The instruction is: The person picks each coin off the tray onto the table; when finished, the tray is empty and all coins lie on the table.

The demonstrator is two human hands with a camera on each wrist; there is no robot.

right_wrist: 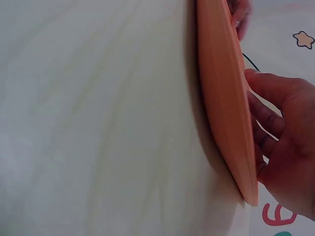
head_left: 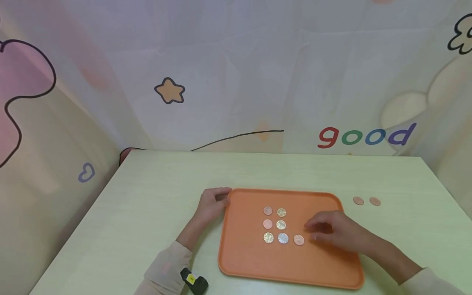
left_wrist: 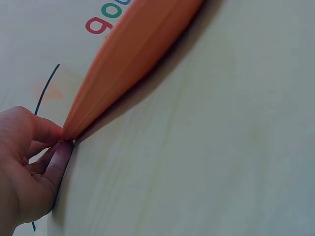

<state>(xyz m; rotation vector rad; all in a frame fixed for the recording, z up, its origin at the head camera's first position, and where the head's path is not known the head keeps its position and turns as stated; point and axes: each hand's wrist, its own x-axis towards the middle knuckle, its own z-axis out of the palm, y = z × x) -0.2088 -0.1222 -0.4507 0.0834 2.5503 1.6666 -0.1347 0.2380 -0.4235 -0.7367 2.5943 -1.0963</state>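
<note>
An orange tray (head_left: 250, 262) lies on the table, and my left hand (head_left: 212, 205) is at its far left corner. The left wrist view shows that hand's thumb and fingers pinching the tray's rim (left_wrist: 113, 73). My right hand (head_left: 337, 230) hovers over the tray's right half with loosely bent fingers and nothing visible in them. Just left of its fingertips lies a copper coin (head_left: 298, 240). Beside this coin are a silver coin (head_left: 283, 238) and a gold coin (head_left: 268, 237). Behind them sit more coins, gold ones (head_left: 281, 212) and copper ones (head_left: 267, 210).
Two more copper coins, one (head_left: 358, 200) left of the other (head_left: 375, 201), lie on the pale table (head_left: 155, 196) past the tray's far right corner. A printed cloth (head_left: 236, 82) stands behind the table and along its sides. A dark device (head_left: 195, 282) sits at the left cuff.
</note>
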